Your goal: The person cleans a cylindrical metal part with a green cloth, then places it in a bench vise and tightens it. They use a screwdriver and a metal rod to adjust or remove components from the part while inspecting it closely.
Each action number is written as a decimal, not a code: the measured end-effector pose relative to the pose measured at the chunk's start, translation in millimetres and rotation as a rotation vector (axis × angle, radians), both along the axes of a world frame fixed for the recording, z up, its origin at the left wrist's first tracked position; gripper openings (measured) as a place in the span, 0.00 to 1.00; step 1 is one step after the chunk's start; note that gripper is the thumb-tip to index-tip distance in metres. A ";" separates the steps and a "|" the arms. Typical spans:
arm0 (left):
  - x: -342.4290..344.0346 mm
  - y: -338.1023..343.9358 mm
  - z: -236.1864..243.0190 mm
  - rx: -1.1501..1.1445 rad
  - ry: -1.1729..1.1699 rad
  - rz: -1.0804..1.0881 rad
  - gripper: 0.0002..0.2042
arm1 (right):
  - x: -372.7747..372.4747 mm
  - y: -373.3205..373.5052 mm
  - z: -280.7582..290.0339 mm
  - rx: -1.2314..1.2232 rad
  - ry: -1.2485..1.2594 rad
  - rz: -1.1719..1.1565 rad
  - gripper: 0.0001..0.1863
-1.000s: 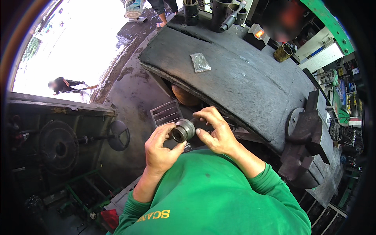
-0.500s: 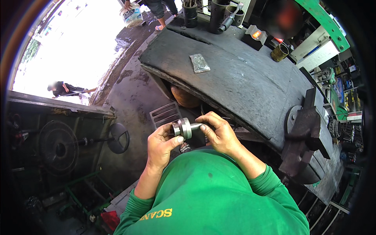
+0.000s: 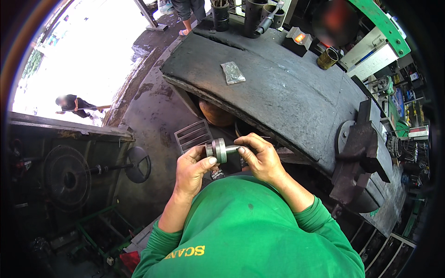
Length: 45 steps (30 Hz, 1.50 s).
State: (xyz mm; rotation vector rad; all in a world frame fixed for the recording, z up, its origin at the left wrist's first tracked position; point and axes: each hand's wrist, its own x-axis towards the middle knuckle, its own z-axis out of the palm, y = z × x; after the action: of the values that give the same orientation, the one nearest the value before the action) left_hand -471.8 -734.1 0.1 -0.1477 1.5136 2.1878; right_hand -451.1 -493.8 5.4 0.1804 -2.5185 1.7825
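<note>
Between my two hands is a stepped steel part (image 3: 217, 150), a wide grooved collar with a narrower silvery stem (image 3: 232, 149) toward the right. My left hand (image 3: 189, 172) grips the collar end with thumb and fingers. My right hand (image 3: 262, 161) pinches the end of the stem between thumb and fingers. The part is held side-on, in front of my green top, short of the dark metal bench's near edge.
Dark bench (image 3: 287, 106) with small plastic bag (image 3: 232, 72), black cylindrical containers (image 3: 219, 17), brown can (image 3: 327, 59), vise (image 3: 359, 169). Slatted metal frame (image 3: 193, 136) on the floor. Fan (image 3: 67, 171) at left. One person (image 3: 79, 105) outside, another's legs (image 3: 187, 11) at the top.
The part has turned from showing its hollow end to side-on, exposing the stem in my right fingers. My view has shifted slightly; the bucket at the top is now mostly out of sight.
</note>
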 end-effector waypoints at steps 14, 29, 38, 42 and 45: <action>-10.0 -6.9 -13.1 0.208 -0.160 -0.026 0.21 | -2.9 -4.2 9.1 -0.106 -0.061 -0.005 0.14; -20.8 -16.2 -18.1 0.256 -0.162 -0.001 0.22 | -19.6 -9.3 10.5 -0.131 -0.083 0.042 0.15; -23.9 -11.9 -4.3 -0.039 0.086 0.086 0.27 | -30.5 -10.4 6.9 -0.099 -0.106 0.027 0.14; -25.0 -10.4 1.3 -0.106 0.174 0.088 0.29 | -34.0 -10.3 6.0 -0.076 -0.097 0.044 0.15; -26.1 -10.8 4.2 -0.115 0.204 0.083 0.29 | -36.5 -10.2 3.8 -0.057 -0.069 0.056 0.15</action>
State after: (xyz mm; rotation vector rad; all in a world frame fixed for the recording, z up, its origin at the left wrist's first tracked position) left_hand -497.9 -744.9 4.3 -0.0256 1.7760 2.2371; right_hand -487.6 -504.0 9.1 0.1918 -2.5293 1.9110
